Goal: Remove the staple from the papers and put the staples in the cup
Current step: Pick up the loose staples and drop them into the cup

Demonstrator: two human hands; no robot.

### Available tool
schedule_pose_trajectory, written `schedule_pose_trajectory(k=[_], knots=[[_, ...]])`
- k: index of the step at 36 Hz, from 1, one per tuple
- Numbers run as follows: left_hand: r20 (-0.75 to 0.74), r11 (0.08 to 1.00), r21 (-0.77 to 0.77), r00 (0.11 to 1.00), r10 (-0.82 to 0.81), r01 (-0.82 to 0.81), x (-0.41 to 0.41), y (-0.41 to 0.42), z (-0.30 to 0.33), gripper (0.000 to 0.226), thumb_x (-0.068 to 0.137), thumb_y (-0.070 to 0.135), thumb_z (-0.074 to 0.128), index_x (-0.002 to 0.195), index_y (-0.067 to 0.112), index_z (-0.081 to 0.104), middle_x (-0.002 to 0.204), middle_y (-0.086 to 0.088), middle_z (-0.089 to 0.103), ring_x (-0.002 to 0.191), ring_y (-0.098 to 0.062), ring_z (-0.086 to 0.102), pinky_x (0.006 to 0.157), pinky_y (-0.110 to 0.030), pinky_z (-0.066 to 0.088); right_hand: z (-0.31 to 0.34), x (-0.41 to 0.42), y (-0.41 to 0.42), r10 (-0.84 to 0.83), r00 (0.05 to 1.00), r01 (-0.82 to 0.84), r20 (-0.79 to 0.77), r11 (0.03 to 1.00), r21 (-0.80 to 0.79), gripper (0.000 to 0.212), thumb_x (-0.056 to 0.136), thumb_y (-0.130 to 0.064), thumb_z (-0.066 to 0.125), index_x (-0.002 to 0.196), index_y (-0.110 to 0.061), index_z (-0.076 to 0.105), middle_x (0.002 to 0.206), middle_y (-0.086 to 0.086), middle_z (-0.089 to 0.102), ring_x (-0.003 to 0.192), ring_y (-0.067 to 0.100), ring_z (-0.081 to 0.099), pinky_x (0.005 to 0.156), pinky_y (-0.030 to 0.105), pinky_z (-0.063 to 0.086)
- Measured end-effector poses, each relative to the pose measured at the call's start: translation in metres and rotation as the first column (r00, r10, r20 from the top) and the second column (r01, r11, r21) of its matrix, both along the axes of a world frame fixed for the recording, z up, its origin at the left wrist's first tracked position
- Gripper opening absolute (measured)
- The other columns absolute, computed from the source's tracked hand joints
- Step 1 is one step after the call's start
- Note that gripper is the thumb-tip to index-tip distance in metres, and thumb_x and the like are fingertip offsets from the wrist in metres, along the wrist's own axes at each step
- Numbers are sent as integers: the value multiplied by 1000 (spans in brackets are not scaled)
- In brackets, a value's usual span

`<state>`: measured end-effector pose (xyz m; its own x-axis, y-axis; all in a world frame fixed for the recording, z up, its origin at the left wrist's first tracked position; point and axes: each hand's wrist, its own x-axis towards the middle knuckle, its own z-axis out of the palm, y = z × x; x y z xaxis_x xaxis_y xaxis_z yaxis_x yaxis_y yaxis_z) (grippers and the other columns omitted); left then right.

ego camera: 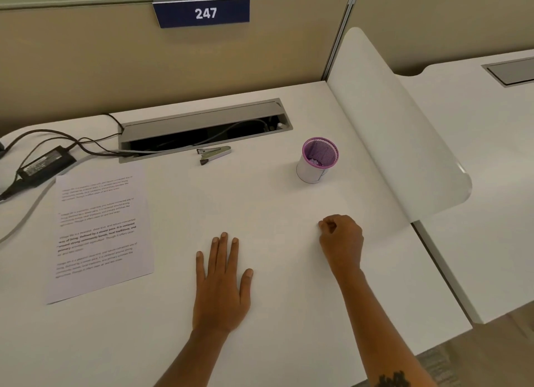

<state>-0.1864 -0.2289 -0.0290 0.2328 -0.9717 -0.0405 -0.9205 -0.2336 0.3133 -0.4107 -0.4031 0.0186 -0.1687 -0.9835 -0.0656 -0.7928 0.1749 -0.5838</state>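
Note:
Printed papers lie flat on the left of the white desk. A purple mesh cup with a white wrap stands at the back right, with small bits inside it. A metal stapler lies by the cable tray, well away from both hands. My left hand rests flat on the desk, fingers spread, holding nothing. My right hand sits to the right of it, below the cup, with fingers pinched closed; whether a staple is between them is too small to see.
An open grey cable tray runs along the back of the desk. A black power adapter and cables lie at the far left. A white curved divider stands on the right, with another desk beyond it.

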Motion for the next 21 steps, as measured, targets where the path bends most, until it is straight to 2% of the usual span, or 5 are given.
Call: schedule_pose_trajectory(k=[5,12,17,21], knots=[[5,1000,7,1000,-1,1,1,0,-2,72,110,54,22,173,22,8,183,-4,3,170,-22,1,135,-60,13,-1,4,-3,-7,999,7,-42,1000,-6,10,95,-17,71,87,-13,76,91,1,71,73,16,58,72,27,41],[-3,1000,-1,1000,2,-2,0,0,-3,72,111,53,25,173,22,6,183,-3,1,170,-21,-1,135,-60,12,0,10,-9,6,993,-1,-119,999,42,15,97,-12,65,89,-9,78,98,4,72,76,19,59,71,28,42],[2,1000,5,1000,1,-1,0,0,-3,72,111,53,23,173,23,4,183,-2,0,170,-21,-2,135,-59,13,3,16,-11,18,983,0,-184,995,96,15,90,-2,63,90,-8,76,99,6,72,75,22,57,69,27,42],[3,1000,9,1000,-2,2,1,0,-3,71,111,54,21,173,23,4,183,-2,0,170,-21,-1,135,-59,13,4,21,-12,26,975,1,-221,992,124,10,87,-2,66,91,-7,73,97,7,71,77,27,62,69,29,44]])
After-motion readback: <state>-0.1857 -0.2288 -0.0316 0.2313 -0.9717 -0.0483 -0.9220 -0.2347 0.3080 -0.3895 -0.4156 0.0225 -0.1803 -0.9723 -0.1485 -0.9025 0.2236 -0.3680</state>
